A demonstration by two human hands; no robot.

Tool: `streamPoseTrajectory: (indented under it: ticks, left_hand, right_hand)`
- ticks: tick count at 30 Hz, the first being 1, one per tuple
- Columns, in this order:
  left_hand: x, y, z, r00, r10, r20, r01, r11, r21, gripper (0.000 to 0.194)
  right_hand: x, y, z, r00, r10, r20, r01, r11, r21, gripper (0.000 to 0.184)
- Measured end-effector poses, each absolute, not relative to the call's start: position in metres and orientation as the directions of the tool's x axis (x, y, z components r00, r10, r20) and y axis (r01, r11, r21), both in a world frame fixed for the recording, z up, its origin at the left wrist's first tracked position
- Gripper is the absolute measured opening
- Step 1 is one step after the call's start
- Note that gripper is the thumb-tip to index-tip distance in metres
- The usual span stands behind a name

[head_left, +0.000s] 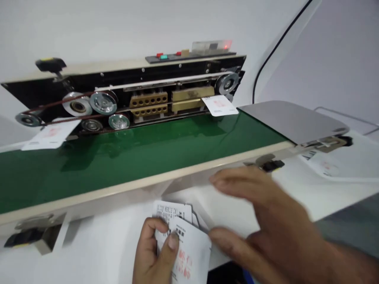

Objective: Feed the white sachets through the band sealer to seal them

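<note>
My left hand (156, 252), low in the middle of the head view, pinches several white printed sachets (194, 252) with its thumb on top. The front sachet bears red and black print; others fan out behind it. My right hand (266, 225) hovers just right of them, thumb and fingers apart, holding nothing. Beyond both hands stands a band sealing machine (124, 90). One white sachet (220, 105) sticks out of its right end by the brass block. Another white sachet (53, 134) hangs out at the left end, over the green conveyor belt (142, 146).
Black clamp knobs (274, 165) sit below the belt's front rail. A grey metal plate (290, 118) extends the belt on the right. Past it lies a white printed sheet or bag (328, 167). A black cable (266, 59) runs up the wall.
</note>
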State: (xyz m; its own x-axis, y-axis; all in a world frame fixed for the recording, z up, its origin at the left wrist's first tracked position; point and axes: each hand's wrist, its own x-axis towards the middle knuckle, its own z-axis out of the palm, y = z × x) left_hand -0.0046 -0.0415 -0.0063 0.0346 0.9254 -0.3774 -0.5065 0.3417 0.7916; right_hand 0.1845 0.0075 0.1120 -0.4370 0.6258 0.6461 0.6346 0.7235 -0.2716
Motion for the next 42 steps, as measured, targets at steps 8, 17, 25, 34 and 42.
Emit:
streamPoseTrajectory:
  ticks: [8,17,25,34,42]
  left_hand:
    - [-0.013,-0.045,0.007,0.001,0.936,-0.351,-0.542,0.296,0.787,0.034]
    - [-0.019,-0.048,-0.007,0.029,0.985,-0.168,-0.436,0.164,0.885,0.014]
    - [-0.015,-0.050,-0.004,0.066,0.997,0.050,-0.368,-0.022,0.930,0.019]
    - [-0.030,-0.041,-0.003,-0.180,0.908,0.378,-0.094,-0.399,0.912,0.019]
    - [-0.025,-0.037,-0.001,0.072,0.891,0.449,0.363,-0.442,0.820,0.068]
  right_hand:
    - [0.158,-0.012,0.036,-0.365,0.882,0.297,0.449,0.446,-0.774,0.067]
    - [0.142,-0.019,0.021,-0.337,0.919,0.205,0.337,0.321,-0.885,0.068]
    - [0.123,-0.025,0.005,-0.138,0.886,0.443,0.308,0.463,-0.831,0.066]
    - [0.144,-0.005,0.020,-0.326,0.655,0.682,0.274,0.756,-0.595,0.070]
    - [0.157,0.006,-0.009,-0.476,0.722,0.503,0.307,0.672,-0.674,0.077]
